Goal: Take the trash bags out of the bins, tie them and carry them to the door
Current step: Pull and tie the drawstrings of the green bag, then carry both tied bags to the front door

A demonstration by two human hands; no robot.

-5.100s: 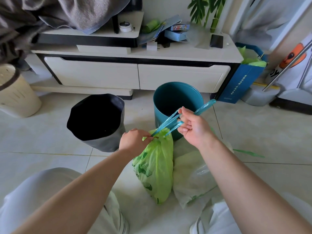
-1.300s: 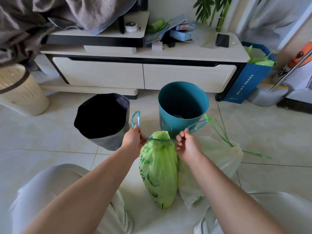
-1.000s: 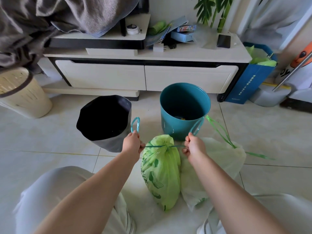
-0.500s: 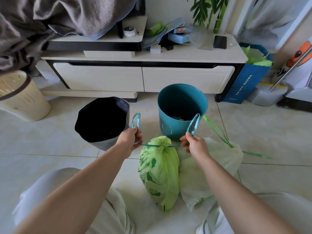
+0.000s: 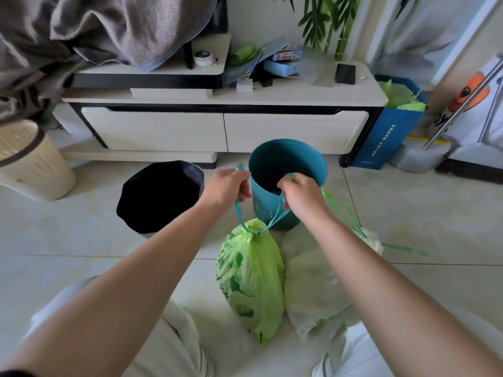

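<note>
Change: both hands raised from beside the green bag to above it.
Hidden: blue bin contents.
Left hand: clenched on a drawstring.
Right hand: clenched on the other.

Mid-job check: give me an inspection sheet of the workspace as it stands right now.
Surface: pale tiled floor, bare around the bins.
Job's things: green bag cinched shut, standing on the floor; white bag beside it, its green strings loose; teal bin and black-lined bin open.
Clutter: phone, boxes and papers on the TV stand.
Grippers: left hand and right hand each grip a teal drawstring, pulled up and apart.
Cables: nothing seen.
Surroundings: cream basket, blue paper bag, grey blanket, plant.
</note>
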